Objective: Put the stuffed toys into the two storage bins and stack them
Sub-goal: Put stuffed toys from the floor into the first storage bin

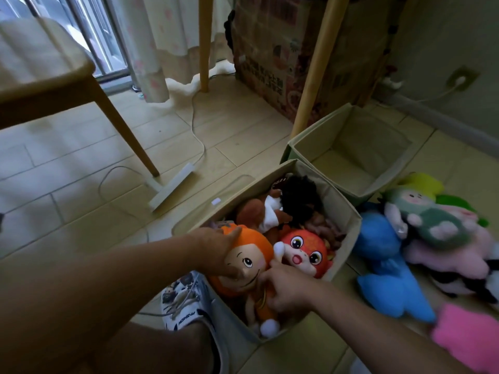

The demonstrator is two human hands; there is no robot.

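A beige fabric bin in front of me holds several stuffed toys: an orange doll, a red big-eyed toy, a brown one and a black one. My left hand grips the orange doll's head at the bin's near left. My right hand holds the doll's body lower down. A second beige bin stands empty behind, to the right. On the floor at right lie a blue toy, a green doll, a pale pink toy and a bright pink one.
A wooden chair stands at left, its leg near a white power strip with a cord. A table leg and a cardboard box rise behind the bins. My shoe sits beside the near bin.
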